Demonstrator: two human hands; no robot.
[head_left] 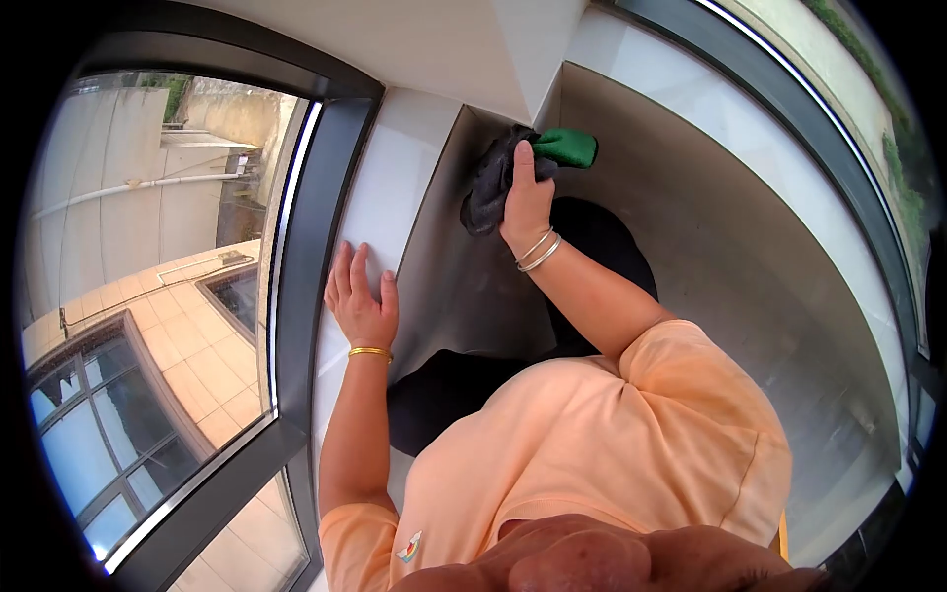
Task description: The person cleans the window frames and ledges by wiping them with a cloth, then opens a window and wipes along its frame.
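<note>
My right hand (529, 200) is wrapped round a bunched dark grey cloth (485, 193), thumb on top. A green cloth (567, 148) sticks out to the right from the same bundle; whether the two are one piece I cannot tell. The bundle is up by the inner corner, close to the grey wall panel (439, 266). My left hand (363, 304) lies on the white window sill (395, 168) with its fingers stretched out and thumb apart, holding nothing. Silvery bangles circle my right wrist, and a gold bracelet is on my left.
A dark-framed window (340, 187) stands along the left, with a building outside. Another dark window frame (789, 94) curves along the upper right, above a white ledge (681, 74). A pale pillar (464, 44) juts in at the top. Grey panelling (730, 266) runs down the right.
</note>
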